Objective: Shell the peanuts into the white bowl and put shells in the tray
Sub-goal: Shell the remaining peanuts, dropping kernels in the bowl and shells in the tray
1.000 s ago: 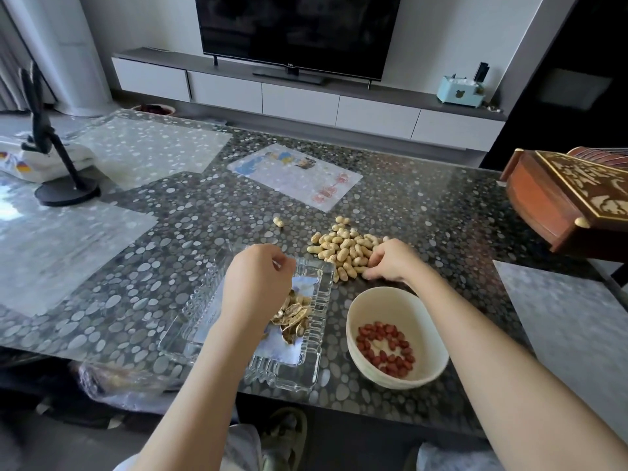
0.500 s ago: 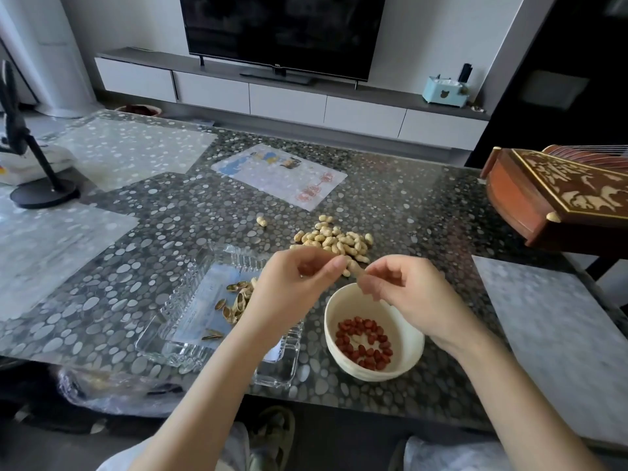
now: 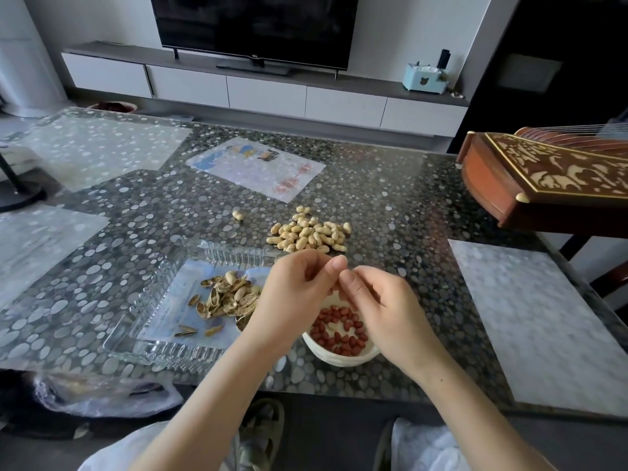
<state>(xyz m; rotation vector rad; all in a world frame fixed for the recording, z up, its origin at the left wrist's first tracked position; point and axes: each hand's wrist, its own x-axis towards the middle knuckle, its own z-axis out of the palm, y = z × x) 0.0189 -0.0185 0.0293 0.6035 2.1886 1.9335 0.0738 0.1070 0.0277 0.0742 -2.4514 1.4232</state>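
Count: one white bowl (image 3: 339, 358) holding red kernels (image 3: 341, 331); one glass tray (image 3: 149, 321) of shells (image 3: 227, 297); one peanut pile (image 3: 309, 232); one stray peanut (image 3: 238, 215) left of it.

Bowl and tray sit at the near edge of the pebble-patterned table (image 3: 390, 198), tray on the left. A television (image 3: 255, 25) stands behind.

The left hand (image 3: 299, 294) and right hand (image 3: 384, 307) meet above the bowl, fingers curled, tips pressed together (what they pinch is hidden). The hands cover the bowl's far rim.
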